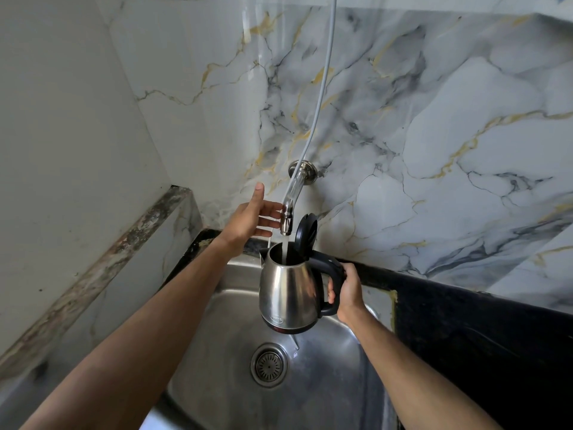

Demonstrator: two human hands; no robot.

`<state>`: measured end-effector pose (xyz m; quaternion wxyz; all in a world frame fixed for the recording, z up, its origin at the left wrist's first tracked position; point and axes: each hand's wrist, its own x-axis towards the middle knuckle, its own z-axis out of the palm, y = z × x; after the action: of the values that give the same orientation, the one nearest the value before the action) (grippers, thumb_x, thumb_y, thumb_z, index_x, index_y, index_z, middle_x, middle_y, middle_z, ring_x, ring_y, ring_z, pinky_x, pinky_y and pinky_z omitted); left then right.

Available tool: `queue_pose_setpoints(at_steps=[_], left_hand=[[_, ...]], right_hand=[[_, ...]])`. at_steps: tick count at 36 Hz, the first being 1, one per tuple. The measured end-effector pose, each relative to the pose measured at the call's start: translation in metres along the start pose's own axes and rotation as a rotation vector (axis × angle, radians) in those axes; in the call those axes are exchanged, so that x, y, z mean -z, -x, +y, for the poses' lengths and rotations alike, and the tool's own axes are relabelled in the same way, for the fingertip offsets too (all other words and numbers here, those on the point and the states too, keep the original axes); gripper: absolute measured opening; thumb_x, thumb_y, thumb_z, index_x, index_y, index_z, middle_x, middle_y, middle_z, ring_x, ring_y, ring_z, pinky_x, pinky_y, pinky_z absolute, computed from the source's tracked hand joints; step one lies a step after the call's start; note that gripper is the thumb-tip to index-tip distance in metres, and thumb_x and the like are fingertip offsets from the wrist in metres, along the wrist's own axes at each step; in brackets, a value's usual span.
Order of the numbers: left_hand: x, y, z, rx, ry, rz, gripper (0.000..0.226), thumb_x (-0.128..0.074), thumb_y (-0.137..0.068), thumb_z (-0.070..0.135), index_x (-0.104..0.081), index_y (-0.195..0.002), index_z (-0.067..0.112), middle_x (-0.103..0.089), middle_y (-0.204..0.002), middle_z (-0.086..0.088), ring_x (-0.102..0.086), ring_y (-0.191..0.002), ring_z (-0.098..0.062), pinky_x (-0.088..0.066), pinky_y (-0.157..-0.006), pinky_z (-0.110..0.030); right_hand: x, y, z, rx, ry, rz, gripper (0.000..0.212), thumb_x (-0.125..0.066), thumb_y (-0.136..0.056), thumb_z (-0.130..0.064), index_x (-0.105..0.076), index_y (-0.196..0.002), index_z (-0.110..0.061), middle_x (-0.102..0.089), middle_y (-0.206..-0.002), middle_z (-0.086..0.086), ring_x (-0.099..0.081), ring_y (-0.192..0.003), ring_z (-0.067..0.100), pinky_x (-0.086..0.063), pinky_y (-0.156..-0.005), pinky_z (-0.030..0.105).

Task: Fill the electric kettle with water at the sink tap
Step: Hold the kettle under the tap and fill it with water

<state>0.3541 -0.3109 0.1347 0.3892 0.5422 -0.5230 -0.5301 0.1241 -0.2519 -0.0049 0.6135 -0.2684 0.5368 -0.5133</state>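
A stainless steel electric kettle (286, 291) with a black handle hangs above the steel sink (229, 274). Its black lid (306, 231) stands flipped open. My right hand (346, 291) grips the handle on the kettle's right side. A chrome tap (286, 217) comes out of the marble wall and ends just over the kettle's mouth. A stream of water (284, 251) runs from the spout into the kettle. My left hand (254, 217) is at the tap's left side, fingers spread, fingertips touching or nearly touching the spout.
The sink's round drain strainer (268, 365) lies below the kettle. A black countertop (465, 321) runs to the right of the sink. A grey cable (322, 88) hangs down the marble wall to the tap. A stained ledge (102, 265) slopes along the left wall.
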Motion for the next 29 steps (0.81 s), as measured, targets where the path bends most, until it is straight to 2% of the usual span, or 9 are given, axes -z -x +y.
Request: queue_pose_setpoints(at_steps=[3,7,10,13,19,22,25,29], left_hand=[[0.001,-0.003,-0.003,-0.02,-0.01,0.016,0.064,-0.048,-0.083,0.077,-0.078,-0.099,0.024,-0.079,-0.099,-0.002,-0.075,-0.093,-0.023,-0.058,-0.078,-0.038],[-0.002,-0.007,-0.008,-0.048,-0.03,0.02,0.031,-0.072,-0.087,0.042,-0.071,-0.105,0.017,-0.076,-0.104,-0.004,-0.074,-0.094,-0.025,-0.059,-0.072,-0.034],[-0.005,-0.01,-0.009,-0.056,-0.093,0.006,0.031,-0.077,-0.086,0.023,-0.064,-0.113,0.015,-0.071,-0.11,-0.007,-0.071,-0.087,-0.019,-0.06,-0.077,-0.037],[-0.011,-0.011,-0.007,-0.049,-0.146,-0.031,0.029,-0.075,-0.087,0.011,-0.06,-0.112,0.013,-0.071,-0.102,-0.006,-0.067,-0.084,-0.018,-0.054,-0.073,-0.036],[-0.016,-0.015,-0.005,-0.063,-0.214,-0.024,0.024,-0.076,-0.086,0.013,-0.059,-0.104,0.013,-0.067,-0.089,0.001,-0.061,-0.075,-0.013,-0.048,-0.067,-0.028],[-0.018,-0.016,-0.006,-0.058,-0.243,-0.016,0.025,-0.077,-0.086,0.019,-0.058,-0.102,0.019,-0.067,-0.091,-0.002,-0.063,-0.075,-0.014,-0.047,-0.069,-0.03],[-0.024,-0.017,-0.005,-0.072,-0.296,0.025,0.034,-0.081,-0.082,0.022,-0.059,-0.107,0.014,-0.065,-0.087,-0.006,-0.065,-0.075,-0.02,-0.05,-0.074,-0.038],[-0.029,-0.017,-0.004,-0.066,-0.331,0.06,0.04,-0.083,-0.079,0.025,-0.058,-0.107,0.009,-0.063,-0.077,-0.008,-0.063,-0.071,-0.022,-0.05,-0.073,-0.038]], right_hand=[[0.0,0.0,0.0,-0.004,0.0,-0.008,0.051,-0.043,-0.085,-0.042,-0.052,-0.044,-0.014,-0.041,-0.038,0.005,-0.032,-0.032,0.018,-0.026,-0.034,0.024],[0.001,0.003,-0.001,-0.004,-0.01,-0.013,0.053,-0.041,-0.089,-0.04,-0.054,-0.045,-0.013,-0.042,-0.038,0.004,-0.033,-0.032,0.017,-0.026,-0.034,0.024],[-0.001,0.005,-0.003,-0.005,-0.014,-0.01,0.054,-0.04,-0.091,-0.039,-0.054,-0.046,-0.013,-0.041,-0.038,0.004,-0.033,-0.032,0.017,-0.026,-0.034,0.025],[-0.003,0.007,-0.005,-0.005,-0.014,-0.004,0.055,-0.039,-0.092,-0.038,-0.053,-0.046,-0.012,-0.041,-0.037,0.005,-0.032,-0.032,0.017,-0.025,-0.034,0.025],[-0.003,0.006,-0.007,-0.003,-0.024,-0.007,0.054,-0.039,-0.092,-0.038,-0.054,-0.045,-0.014,-0.041,-0.038,0.004,-0.032,-0.033,0.016,-0.026,-0.036,0.025],[-0.003,0.005,-0.007,0.0,-0.02,-0.016,0.054,-0.04,-0.092,-0.039,-0.056,-0.046,-0.015,-0.042,-0.038,0.003,-0.034,-0.033,0.016,-0.027,-0.037,0.025],[-0.002,0.006,-0.008,-0.005,-0.03,-0.014,0.053,-0.041,-0.091,-0.039,-0.055,-0.046,-0.015,-0.042,-0.038,0.003,-0.034,-0.033,0.016,-0.027,-0.036,0.024],[-0.002,0.006,-0.01,-0.007,-0.04,-0.012,0.052,-0.042,-0.091,-0.038,-0.054,-0.045,-0.015,-0.042,-0.038,0.002,-0.034,-0.032,0.015,-0.027,-0.035,0.023]])
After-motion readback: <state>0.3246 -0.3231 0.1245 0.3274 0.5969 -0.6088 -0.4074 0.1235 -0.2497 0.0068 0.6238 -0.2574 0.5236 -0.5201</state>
